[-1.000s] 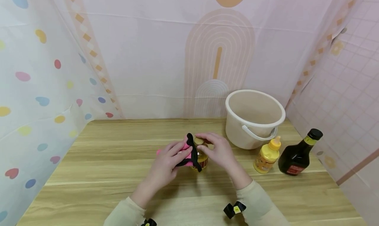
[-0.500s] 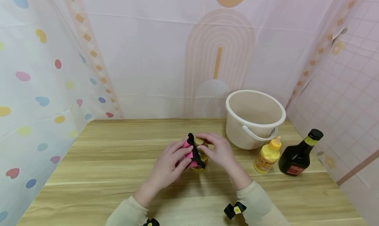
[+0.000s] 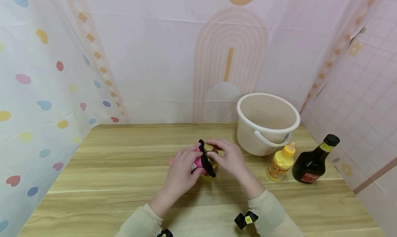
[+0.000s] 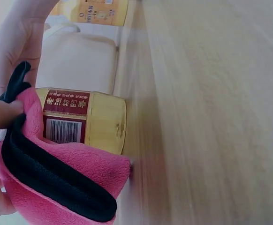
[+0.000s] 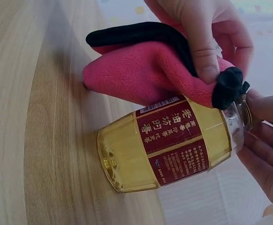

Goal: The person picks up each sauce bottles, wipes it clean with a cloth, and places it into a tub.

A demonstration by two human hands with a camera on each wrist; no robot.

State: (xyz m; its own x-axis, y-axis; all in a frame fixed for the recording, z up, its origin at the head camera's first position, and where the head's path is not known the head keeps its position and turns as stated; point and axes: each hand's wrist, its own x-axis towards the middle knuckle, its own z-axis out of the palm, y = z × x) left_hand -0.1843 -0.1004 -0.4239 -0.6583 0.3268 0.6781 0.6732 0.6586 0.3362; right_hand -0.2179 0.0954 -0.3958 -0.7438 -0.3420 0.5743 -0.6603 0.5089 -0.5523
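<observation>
Left hand: your left hand (image 3: 181, 169) has its fingers curled round the pink cloth with black trim (image 5: 155, 70), pressing it against the side of the small oil bottle (image 5: 169, 143).
Right hand: your right hand (image 3: 227, 157) pinches the bottle at its neck and gold cap (image 3: 208, 147), fingers bent round the top; it steadies the bottle.
Where the bottle is: it stands upright on the wooden table (image 3: 124, 181), near the middle, between your two hands, well left of the white bucket (image 3: 267, 123).
How to do it well: as a judgement, keep the right-hand pinch firm at the cap so the bottle does not tip while the cloth rubs its side. Work the cloth round the glass rather than pushing it sideways, and keep the base flat on the table.
Watch out: the cloth covers only one side; the face with the label (image 5: 181, 140) is bare in the right wrist view, so turning the bottle would likely be needed to reach it.
How the bottle looks: clear glass with ribbed shoulders, pale yellow oil inside, a dark red label with gold characters and a barcode panel (image 4: 64, 131).
Nearby: a yellow squeeze bottle (image 3: 280, 163) and a dark sauce bottle (image 3: 313, 163) stand to the right, apart from your hands.
</observation>
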